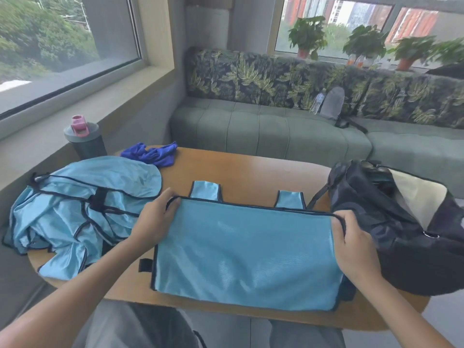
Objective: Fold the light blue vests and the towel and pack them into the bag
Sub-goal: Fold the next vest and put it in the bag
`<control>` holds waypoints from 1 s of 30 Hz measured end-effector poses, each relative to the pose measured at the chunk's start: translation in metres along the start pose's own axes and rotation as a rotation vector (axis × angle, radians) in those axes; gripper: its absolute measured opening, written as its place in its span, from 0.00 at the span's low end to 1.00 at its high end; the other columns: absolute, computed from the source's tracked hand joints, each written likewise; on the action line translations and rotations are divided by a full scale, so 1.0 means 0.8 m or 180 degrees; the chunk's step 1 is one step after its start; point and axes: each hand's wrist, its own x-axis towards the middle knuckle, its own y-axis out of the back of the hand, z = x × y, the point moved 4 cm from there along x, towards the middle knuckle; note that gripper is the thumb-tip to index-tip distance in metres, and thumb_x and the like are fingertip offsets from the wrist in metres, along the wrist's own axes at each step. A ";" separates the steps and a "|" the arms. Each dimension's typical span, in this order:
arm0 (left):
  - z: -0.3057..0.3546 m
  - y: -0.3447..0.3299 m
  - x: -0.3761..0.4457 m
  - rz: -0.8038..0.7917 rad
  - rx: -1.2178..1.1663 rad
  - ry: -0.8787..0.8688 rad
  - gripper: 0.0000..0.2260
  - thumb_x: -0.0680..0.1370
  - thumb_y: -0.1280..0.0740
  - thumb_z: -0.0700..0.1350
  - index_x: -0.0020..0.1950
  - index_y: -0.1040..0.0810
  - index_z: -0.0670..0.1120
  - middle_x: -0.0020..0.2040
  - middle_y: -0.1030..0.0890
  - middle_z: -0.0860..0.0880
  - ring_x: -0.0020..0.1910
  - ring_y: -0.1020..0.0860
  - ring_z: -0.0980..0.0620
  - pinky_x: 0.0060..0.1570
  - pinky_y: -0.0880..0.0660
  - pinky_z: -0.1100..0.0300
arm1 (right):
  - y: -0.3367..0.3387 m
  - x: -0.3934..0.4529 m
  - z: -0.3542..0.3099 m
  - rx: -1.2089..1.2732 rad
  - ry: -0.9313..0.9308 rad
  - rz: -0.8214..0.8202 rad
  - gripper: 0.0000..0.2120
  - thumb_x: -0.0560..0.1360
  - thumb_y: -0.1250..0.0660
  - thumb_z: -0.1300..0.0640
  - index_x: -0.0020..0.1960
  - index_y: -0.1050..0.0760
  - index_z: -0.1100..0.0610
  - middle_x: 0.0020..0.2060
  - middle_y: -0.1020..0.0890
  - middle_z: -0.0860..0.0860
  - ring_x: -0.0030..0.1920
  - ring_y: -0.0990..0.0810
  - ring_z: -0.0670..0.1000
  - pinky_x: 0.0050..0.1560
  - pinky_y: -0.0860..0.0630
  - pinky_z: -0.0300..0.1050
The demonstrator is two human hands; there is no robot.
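A light blue vest [246, 249] with dark trim lies folded flat on the wooden table [251, 172], its two shoulder straps sticking out at the far edge. My left hand [153, 217] pinches the vest's far left corner. My right hand [354, 244] grips its far right corner. A heap of more crumpled light blue vests [75, 204] lies at the table's left. A bunched dark blue towel [153, 153] sits at the far left of the table. The black bag [391, 222] stands open at the right, with a cream lining showing inside.
A grey bottle with a pink lid [85, 139] stands at the far left beside the window ledge. A green sofa [276, 129] runs behind the table, with a water bottle and a grey pouch on it. Potted plants line the far windowsill.
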 end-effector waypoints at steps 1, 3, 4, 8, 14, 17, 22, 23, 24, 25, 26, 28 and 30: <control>-0.003 -0.004 0.012 -0.0019 0.0029 0.0023 0.08 0.84 0.39 0.51 0.48 0.28 0.51 0.39 0.20 0.48 0.41 0.21 0.46 0.46 0.23 0.43 | -0.005 0.009 0.002 0.0026 -0.0041 0.0017 0.07 0.85 0.45 0.51 0.58 0.30 0.49 0.39 0.20 0.51 0.39 0.23 0.56 0.37 0.26 0.53; -0.005 -0.011 0.035 -0.0024 0.0047 0.0002 0.07 0.85 0.39 0.51 0.48 0.28 0.51 0.38 0.20 0.48 0.40 0.21 0.47 0.45 0.24 0.44 | -0.015 0.027 0.004 0.0084 -0.0072 0.0072 0.06 0.84 0.44 0.51 0.58 0.30 0.49 0.40 0.19 0.50 0.39 0.22 0.54 0.37 0.27 0.50; -0.007 -0.014 0.046 -0.0025 0.0060 -0.0011 0.07 0.85 0.39 0.50 0.47 0.28 0.52 0.38 0.20 0.49 0.40 0.21 0.47 0.45 0.24 0.45 | -0.019 0.036 0.006 0.0097 -0.0075 0.0092 0.06 0.84 0.44 0.51 0.57 0.30 0.49 0.40 0.19 0.49 0.38 0.22 0.53 0.36 0.29 0.48; -0.010 -0.030 0.098 -0.0121 0.0178 -0.0017 0.08 0.85 0.39 0.50 0.46 0.28 0.52 0.36 0.22 0.50 0.39 0.23 0.48 0.43 0.26 0.49 | -0.038 0.082 0.013 0.0153 -0.0127 0.0088 0.06 0.84 0.43 0.51 0.56 0.29 0.49 0.41 0.19 0.49 0.39 0.22 0.54 0.36 0.31 0.49; -0.034 -0.076 0.179 -0.0175 0.0452 0.0049 0.07 0.84 0.39 0.50 0.47 0.28 0.50 0.36 0.22 0.48 0.39 0.24 0.45 0.42 0.27 0.48 | -0.098 0.161 0.041 -0.0053 -0.0208 -0.0166 0.07 0.84 0.43 0.50 0.57 0.27 0.49 0.41 0.19 0.49 0.42 0.22 0.55 0.38 0.26 0.51; -0.054 -0.103 0.208 -0.0340 0.0740 0.0161 0.07 0.84 0.40 0.51 0.48 0.30 0.52 0.38 0.21 0.47 0.41 0.23 0.42 0.43 0.25 0.47 | -0.142 0.193 0.059 -0.0277 -0.0366 -0.0510 0.08 0.84 0.45 0.48 0.55 0.28 0.47 0.40 0.19 0.50 0.43 0.22 0.57 0.41 0.23 0.54; -0.077 -0.140 0.217 -0.0472 0.1418 0.0206 0.09 0.84 0.43 0.54 0.49 0.33 0.51 0.38 0.22 0.45 0.39 0.24 0.39 0.38 0.27 0.48 | -0.195 0.199 0.084 -0.0963 -0.0484 -0.0959 0.08 0.84 0.46 0.48 0.55 0.30 0.49 0.48 0.18 0.55 0.48 0.21 0.62 0.46 0.22 0.56; -0.079 -0.144 0.218 -0.0437 0.1476 0.0167 0.09 0.84 0.44 0.54 0.49 0.34 0.51 0.37 0.22 0.45 0.37 0.24 0.39 0.37 0.28 0.48 | -0.200 0.198 0.086 -0.1044 -0.0485 -0.0949 0.09 0.84 0.46 0.49 0.55 0.30 0.51 0.49 0.18 0.55 0.48 0.20 0.63 0.46 0.23 0.56; -0.078 -0.146 0.217 -0.0392 0.1535 0.0143 0.10 0.85 0.45 0.54 0.49 0.34 0.50 0.36 0.23 0.45 0.36 0.25 0.39 0.35 0.29 0.49 | -0.202 0.198 0.087 -0.1098 -0.0472 -0.0913 0.09 0.84 0.46 0.49 0.55 0.30 0.52 0.50 0.18 0.55 0.49 0.20 0.63 0.46 0.23 0.56; -0.077 -0.148 0.218 -0.0345 0.1577 0.0111 0.10 0.85 0.45 0.54 0.49 0.35 0.50 0.35 0.23 0.45 0.35 0.25 0.39 0.34 0.30 0.49 | -0.202 0.198 0.085 -0.1140 -0.0459 -0.0881 0.09 0.84 0.46 0.49 0.55 0.30 0.52 0.50 0.18 0.55 0.49 0.20 0.63 0.46 0.23 0.55; -0.074 -0.146 0.218 -0.0288 0.1613 0.0071 0.10 0.85 0.45 0.54 0.49 0.36 0.49 0.34 0.24 0.45 0.33 0.25 0.39 0.32 0.32 0.50 | -0.201 0.199 0.084 -0.1184 -0.0432 -0.0836 0.09 0.84 0.46 0.49 0.55 0.30 0.52 0.50 0.18 0.55 0.48 0.20 0.63 0.45 0.23 0.55; -0.068 -0.144 0.221 -0.0194 0.1678 -0.0093 0.10 0.85 0.45 0.54 0.49 0.37 0.49 0.33 0.24 0.45 0.33 0.25 0.38 0.31 0.34 0.51 | -0.196 0.203 0.082 -0.1295 -0.0357 -0.0714 0.09 0.84 0.46 0.49 0.54 0.31 0.52 0.48 0.19 0.54 0.46 0.20 0.63 0.44 0.24 0.55; -0.067 -0.145 0.228 -0.0222 0.1753 -0.0213 0.10 0.85 0.44 0.54 0.50 0.37 0.49 0.36 0.23 0.44 0.35 0.24 0.36 0.33 0.31 0.50 | -0.193 0.210 0.082 -0.1358 -0.0331 -0.0639 0.09 0.84 0.47 0.49 0.53 0.32 0.52 0.49 0.21 0.53 0.46 0.21 0.63 0.44 0.24 0.55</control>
